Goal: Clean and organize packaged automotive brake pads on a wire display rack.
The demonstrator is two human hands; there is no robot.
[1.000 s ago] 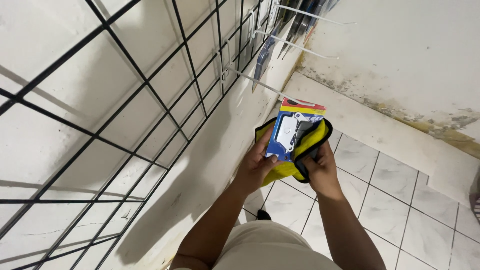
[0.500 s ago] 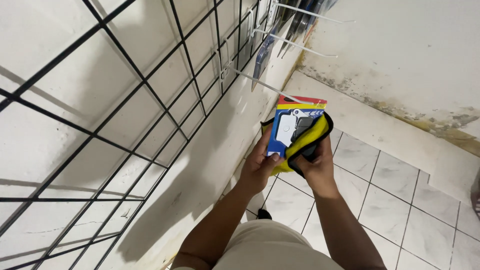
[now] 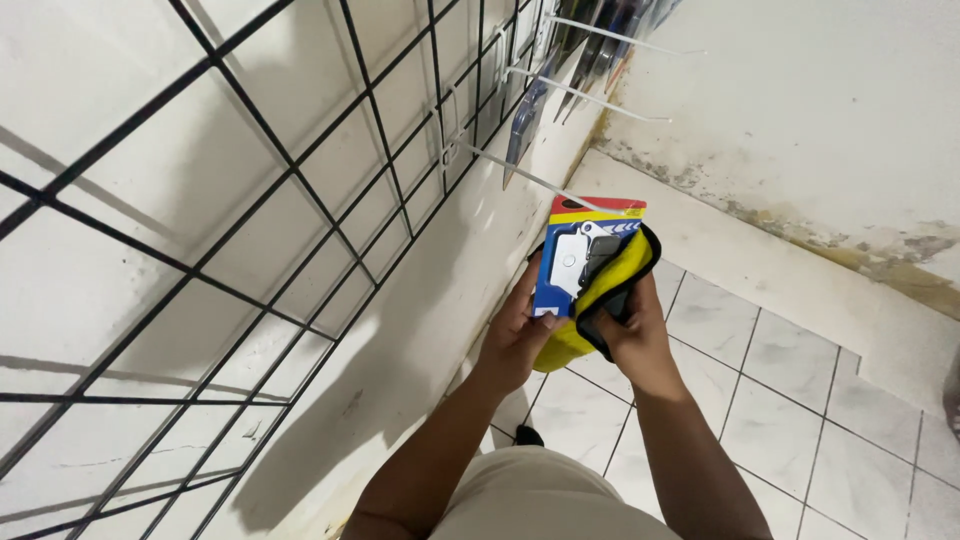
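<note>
My left hand [image 3: 517, 335] grips the lower left edge of a blister-pack card [image 3: 577, 252], blue with a red and yellow top and a grey part under clear plastic. My right hand [image 3: 633, 338] holds a yellow cloth with black trim [image 3: 612, 290], pressed against the card's right side and wrapped under it. Both hands are close together in front of me, just below a long white display hook [image 3: 520, 177] that sticks out from the black wire grid [image 3: 330, 180] on the wall.
The wire grid covers the white wall on the left. Further hooks [image 3: 600, 100] higher up carry several dark hanging packages [image 3: 530, 120]. White floor tiles [image 3: 800, 400] lie below, with a stained white wall [image 3: 830, 120] on the right.
Both hands have lifted the card and cloth slightly up and toward the hook; the cloth has slid across the card's right side.
</note>
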